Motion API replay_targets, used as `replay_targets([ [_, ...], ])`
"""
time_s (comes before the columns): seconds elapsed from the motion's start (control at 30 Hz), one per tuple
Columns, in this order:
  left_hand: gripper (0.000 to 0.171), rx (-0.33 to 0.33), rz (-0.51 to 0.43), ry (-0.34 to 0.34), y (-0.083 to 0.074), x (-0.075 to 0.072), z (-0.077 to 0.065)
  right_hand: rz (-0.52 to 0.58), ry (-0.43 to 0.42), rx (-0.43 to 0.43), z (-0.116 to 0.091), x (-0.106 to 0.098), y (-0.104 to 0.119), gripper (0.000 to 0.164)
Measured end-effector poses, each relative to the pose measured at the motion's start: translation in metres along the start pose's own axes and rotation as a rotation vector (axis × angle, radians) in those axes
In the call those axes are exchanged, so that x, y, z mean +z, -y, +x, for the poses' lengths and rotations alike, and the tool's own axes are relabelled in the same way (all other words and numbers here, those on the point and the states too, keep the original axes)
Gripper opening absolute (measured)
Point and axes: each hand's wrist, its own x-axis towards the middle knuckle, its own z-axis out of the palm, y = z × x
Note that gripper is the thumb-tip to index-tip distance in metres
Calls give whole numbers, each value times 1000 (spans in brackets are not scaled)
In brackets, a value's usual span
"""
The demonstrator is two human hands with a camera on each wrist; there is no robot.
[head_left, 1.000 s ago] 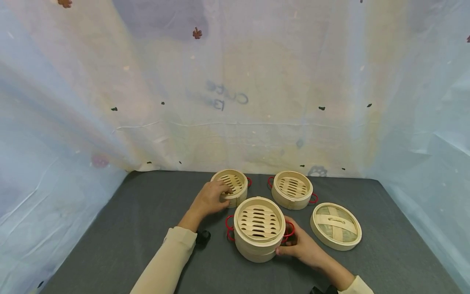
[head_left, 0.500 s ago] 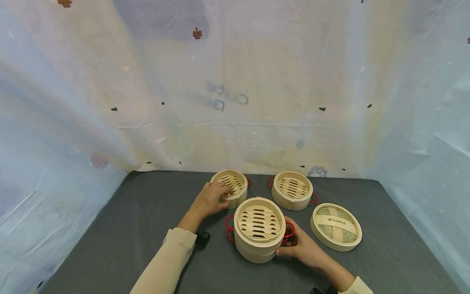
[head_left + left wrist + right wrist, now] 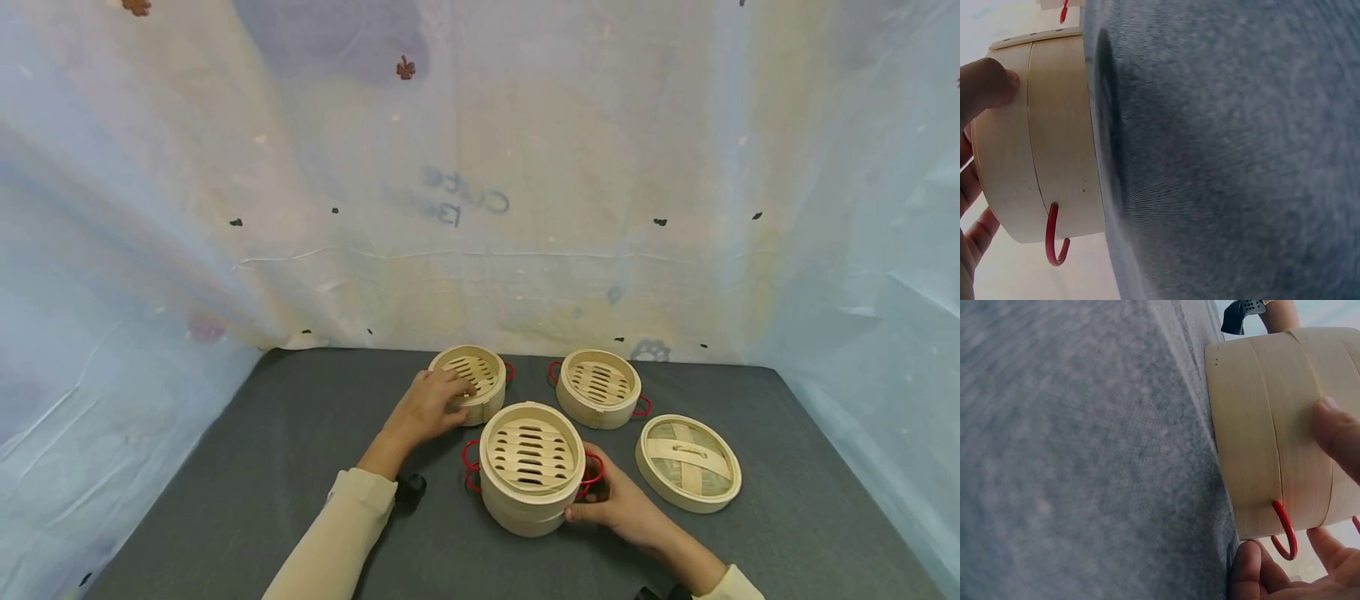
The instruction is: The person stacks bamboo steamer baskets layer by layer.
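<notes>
At the back left stands a round bamboo steamer basket (image 3: 483, 407) with a slatted floor and red handles. My left hand (image 3: 431, 407) holds its near-left side, the thumb on the outer wall and the fingers over the rim; in the left wrist view the thumb (image 3: 991, 87) presses that wall. In front, a stack of bamboo steamer baskets (image 3: 528, 510) rests on the table, red handles on both sides. My right hand (image 3: 611, 500) grips the stack's right side. In the right wrist view its thumb (image 3: 1338, 434) lies on the wall, with fingers around the handle side.
Another bamboo steamer basket (image 3: 597, 387) with red handles sits at the back right. A round woven bamboo lid (image 3: 687, 462) with a cross strap and loop lies to the right of the stack. Dark grey cloth (image 3: 300, 433) covers the table, and a pale plastic curtain (image 3: 480, 292) hangs behind it.
</notes>
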Motion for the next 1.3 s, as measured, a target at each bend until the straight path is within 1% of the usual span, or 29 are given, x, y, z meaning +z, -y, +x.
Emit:
replay_targets([
  [0.2, 25, 30, 9, -37, -3, -6, 0, -35, -18, 4, 0, 0, 0, 87],
  [0.37, 26, 57, 28, -63, -8, -11, -1, -44, -21, 13, 0, 0, 1, 86],
  [0.5, 26, 104, 41, -104, -11, -17, 0, -38, -20, 18, 0, -1, 1, 87],
  [0.6, 25, 153, 36, -145, -13, -22, 3, -31, -18, 20, 0, -1, 2, 88],
  [0.67, 25, 173, 28, -165, -14, -26, 4, -28, -17, 22, 0, -1, 2, 88],
  [0.9, 26, 180, 24, -199, -19, -38, 6, -27, -16, 11, 0, 0, 2, 87],
  [1.13, 26, 152, 47, -190, -28, -49, 5, -8, -13, 19, 0, 0, 1, 89],
  [1.3, 26, 146, 40, -186, -35, -56, 4, 3, -4, 15, 0, 0, 1, 89],
])
